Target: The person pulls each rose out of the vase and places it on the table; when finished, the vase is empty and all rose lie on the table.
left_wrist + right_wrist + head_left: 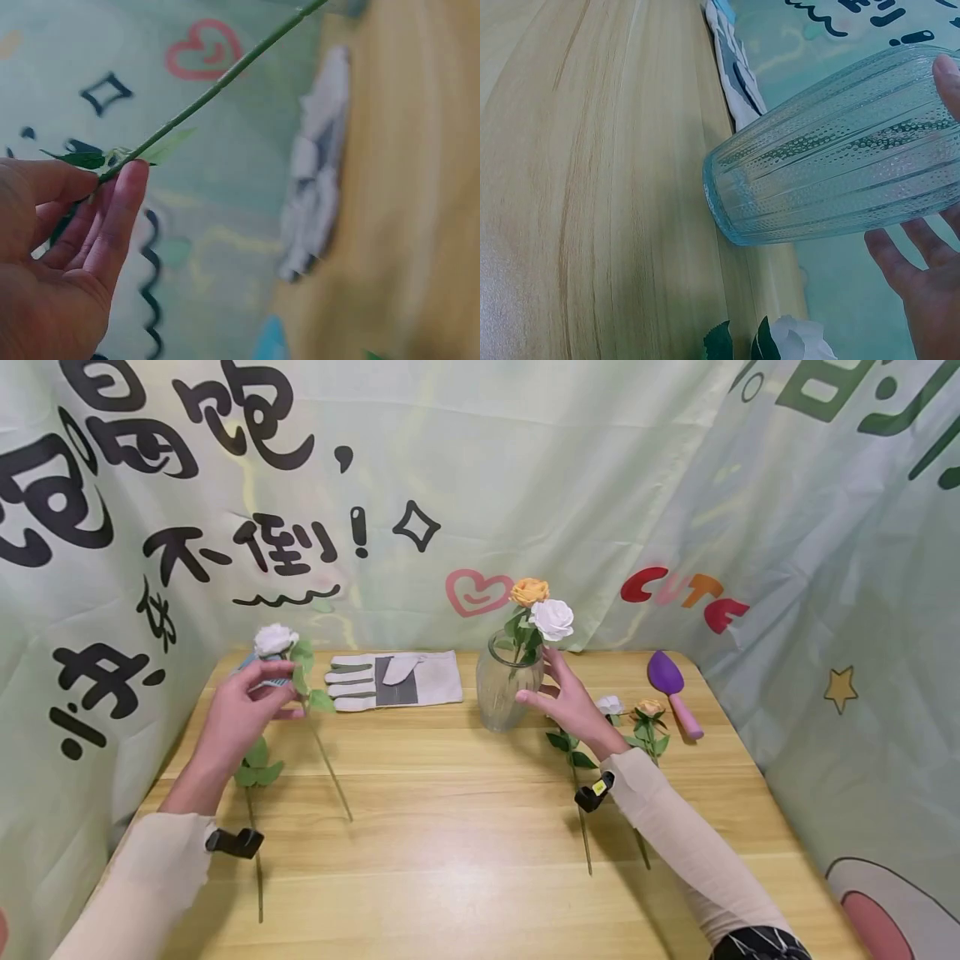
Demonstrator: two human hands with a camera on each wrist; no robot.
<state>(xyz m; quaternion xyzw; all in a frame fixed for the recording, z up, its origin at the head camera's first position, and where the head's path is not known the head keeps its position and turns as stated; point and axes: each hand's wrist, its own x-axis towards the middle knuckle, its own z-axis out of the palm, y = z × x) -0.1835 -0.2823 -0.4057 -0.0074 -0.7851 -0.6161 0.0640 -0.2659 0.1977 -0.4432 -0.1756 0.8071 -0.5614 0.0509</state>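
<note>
My left hand (243,706) pinches the green stem (225,79) of a white artificial rose (275,639) between thumb and fingers. The bloom points up and the stem slants down to the right over the table. My right hand (576,706) holds the ribbed glass vase (497,697) from its right side, thumb across the near side and fingers around the back. Upright on the table, the vase contains an orange rose (529,592) and a white rose (553,619), both leaning right above its rim.
Beneath my right forearm lie another white rose (610,704) and an orange rose (649,707). A purple trowel (666,673) lies at the back right. Work gloves (438,678) lie left of the vase. Another leafy stem (258,774) lies under my left hand. Printed cloth surrounds the table.
</note>
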